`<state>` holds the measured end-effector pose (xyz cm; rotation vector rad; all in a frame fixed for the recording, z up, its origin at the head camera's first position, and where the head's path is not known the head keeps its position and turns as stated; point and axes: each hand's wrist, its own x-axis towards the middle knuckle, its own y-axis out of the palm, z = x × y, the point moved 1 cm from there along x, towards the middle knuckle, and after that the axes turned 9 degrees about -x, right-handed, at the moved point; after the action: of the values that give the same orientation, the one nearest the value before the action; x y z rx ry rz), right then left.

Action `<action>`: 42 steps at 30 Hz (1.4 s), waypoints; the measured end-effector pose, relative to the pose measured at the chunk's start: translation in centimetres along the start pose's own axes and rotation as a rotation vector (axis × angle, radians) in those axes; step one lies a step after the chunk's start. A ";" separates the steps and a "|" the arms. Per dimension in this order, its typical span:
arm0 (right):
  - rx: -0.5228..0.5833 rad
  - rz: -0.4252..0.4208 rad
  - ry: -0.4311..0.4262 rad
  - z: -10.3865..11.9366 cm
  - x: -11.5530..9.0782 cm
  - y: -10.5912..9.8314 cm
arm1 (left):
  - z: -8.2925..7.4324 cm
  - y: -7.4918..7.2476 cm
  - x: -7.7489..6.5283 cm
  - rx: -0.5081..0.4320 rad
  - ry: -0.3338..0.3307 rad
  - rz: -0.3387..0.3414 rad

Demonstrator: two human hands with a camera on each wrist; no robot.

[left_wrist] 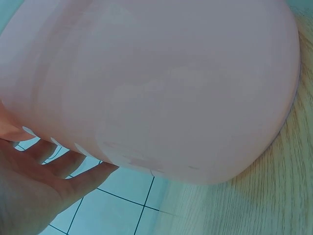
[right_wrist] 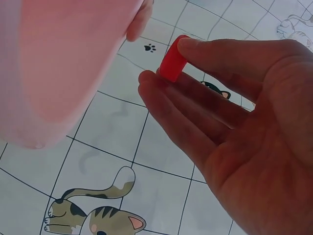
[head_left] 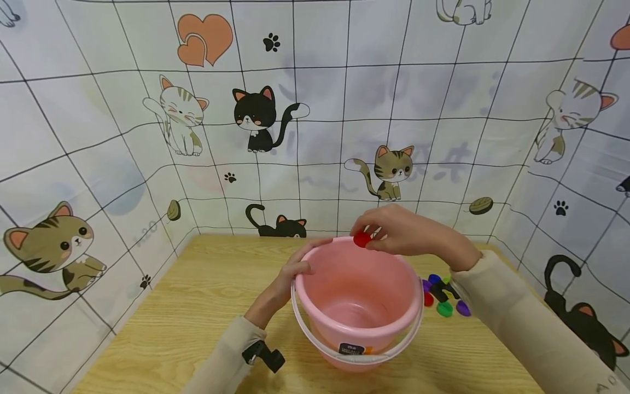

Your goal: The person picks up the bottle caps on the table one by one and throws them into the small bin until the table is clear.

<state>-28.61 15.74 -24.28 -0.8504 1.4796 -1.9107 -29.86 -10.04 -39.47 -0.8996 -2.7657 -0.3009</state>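
A pink plastic bucket (head_left: 359, 332) stands on the wooden table, its white handle (head_left: 320, 346) hanging down at the front. My left hand (head_left: 290, 273) holds the bucket at its left rim, thumb over the rim and fingers along the outer wall. In the left wrist view, the fingers (left_wrist: 90, 180) lie against the bucket's side. Over the far rim, my right hand (head_left: 398, 230) pinches a red bottle cap (head_left: 362, 239) between thumb and fingertips. The right wrist view shows the red cap (right_wrist: 173, 58) edge-on, beside the bucket wall (right_wrist: 63, 63). Inside, the visible bucket bottom is bare.
Several coloured caps, including a green cap (head_left: 444, 310) and a purple cap (head_left: 463, 308), lie on the table right of the bucket, partly hidden by the right sleeve (head_left: 512, 312). A cat-patterned, tiled-look wall covering (head_left: 320, 131) surrounds the wooden table (head_left: 197, 306).
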 end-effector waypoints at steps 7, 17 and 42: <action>-0.015 0.012 -0.026 -0.1 0.6 0.2 | 0.0 0.0 -0.1 0.006 -0.001 -0.006; -0.038 0.064 -0.002 -0.4 1.4 0.3 | -0.3 0.2 -0.2 0.012 0.000 -0.011; -0.028 0.110 0.010 -1.0 2.5 1.1 | 0.0 0.0 0.1 0.012 -0.002 0.001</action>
<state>-30.87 14.22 -25.23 -0.7565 1.5300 -1.8201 -29.89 -9.98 -39.40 -0.8992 -2.7657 -0.2829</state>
